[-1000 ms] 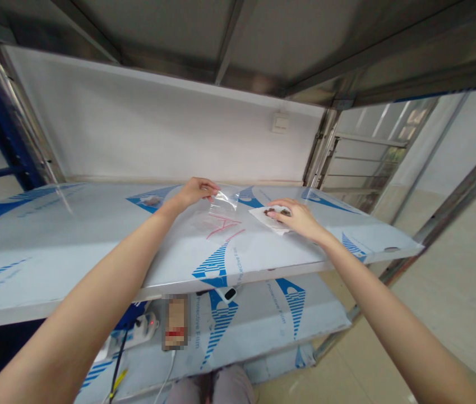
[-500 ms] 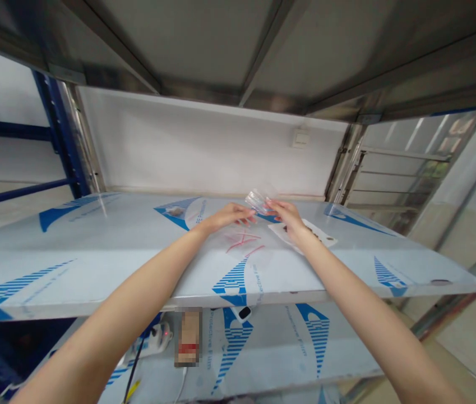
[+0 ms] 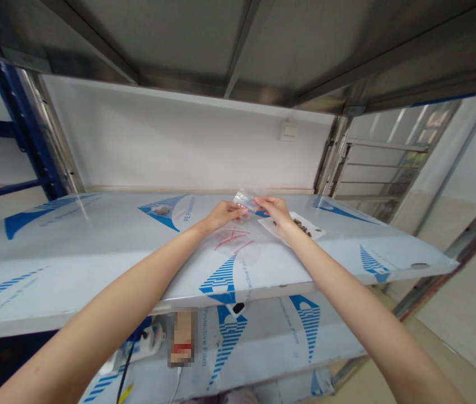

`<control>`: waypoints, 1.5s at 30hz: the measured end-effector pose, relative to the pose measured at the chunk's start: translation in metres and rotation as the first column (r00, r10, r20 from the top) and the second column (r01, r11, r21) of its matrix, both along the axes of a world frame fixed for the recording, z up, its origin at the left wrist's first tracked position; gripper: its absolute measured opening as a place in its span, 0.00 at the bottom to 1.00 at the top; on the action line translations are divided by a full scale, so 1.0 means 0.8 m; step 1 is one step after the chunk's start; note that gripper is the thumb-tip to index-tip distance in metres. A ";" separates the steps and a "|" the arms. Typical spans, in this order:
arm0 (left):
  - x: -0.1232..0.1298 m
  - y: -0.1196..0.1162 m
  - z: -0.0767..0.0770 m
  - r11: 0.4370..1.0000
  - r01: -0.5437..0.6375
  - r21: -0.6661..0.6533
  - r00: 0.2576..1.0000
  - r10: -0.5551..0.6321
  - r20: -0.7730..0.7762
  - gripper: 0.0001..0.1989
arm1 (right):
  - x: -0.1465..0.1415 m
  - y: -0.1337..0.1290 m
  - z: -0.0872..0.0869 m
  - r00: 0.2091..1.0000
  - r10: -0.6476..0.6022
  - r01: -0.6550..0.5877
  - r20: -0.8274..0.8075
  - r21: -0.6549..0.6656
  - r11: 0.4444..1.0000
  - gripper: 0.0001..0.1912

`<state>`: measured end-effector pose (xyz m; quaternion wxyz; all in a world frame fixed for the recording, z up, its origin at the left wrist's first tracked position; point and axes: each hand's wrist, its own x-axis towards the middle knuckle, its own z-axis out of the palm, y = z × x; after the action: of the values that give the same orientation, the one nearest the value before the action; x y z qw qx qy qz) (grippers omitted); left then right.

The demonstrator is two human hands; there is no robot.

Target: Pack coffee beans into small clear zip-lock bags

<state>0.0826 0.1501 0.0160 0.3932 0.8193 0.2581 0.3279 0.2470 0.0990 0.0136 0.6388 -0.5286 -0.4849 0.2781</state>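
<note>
Between my two hands, above the film-covered shelf (image 3: pixel 107 235), is a small clear plastic bag (image 3: pixel 244 200). My left hand (image 3: pixel 227 214) pinches its near left edge, fingers closed. On the bag's right side, the fingers of my right hand (image 3: pixel 273 209) are closed too. What the bag contains, if anything, is too small to make out. Just right of my right wrist, a white sheet (image 3: pixel 315 230) carries several small dark brown pieces (image 3: pixel 301 226); my wrist hides part of it. Red strips or marks (image 3: pixel 231 238) show under clear plastic in front of my left hand.
A steel shelf (image 3: pixel 179 45) hangs low overhead. On the lower shelf are a blurred-out phone-like object (image 3: pixel 183 336) with a cable, a white power strip (image 3: pixel 149 339) and a small white device with a black face (image 3: pixel 238 308). A blue frame (image 3: pixel 23 123) stands left.
The whole view has shifted, so everything sits slightly further left. Both hands keep their hold on the plastic bag, and more of the brown pieces show beside my right wrist.
</note>
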 end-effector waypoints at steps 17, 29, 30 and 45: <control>-0.004 -0.007 0.014 0.960 -0.170 0.221 0.985 0.162 0.054 0.09 | -0.014 -0.002 -0.001 0.943 0.237 -0.228 0.233 -0.066 0.971 0.14; -0.001 -0.011 0.007 0.855 -0.187 0.483 0.964 0.254 -0.076 0.10 | -0.011 -0.015 0.006 0.938 0.322 -0.305 0.124 -0.141 0.942 0.15; -0.001 -0.011 0.006 0.863 -0.178 0.472 0.966 0.244 -0.081 0.09 | -0.011 -0.014 0.005 0.937 0.318 -0.299 0.143 -0.142 0.944 0.15; 0.000 -0.005 0.001 0.873 -0.155 0.463 0.978 0.202 -0.054 0.08 | -0.011 -0.010 0.000 0.917 0.287 -0.282 0.277 -0.058 0.958 0.18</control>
<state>0.0829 0.1462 0.0171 0.1445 0.8767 0.2679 0.3724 0.2382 0.0910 0.0137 0.5112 -0.4920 -0.6406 0.2938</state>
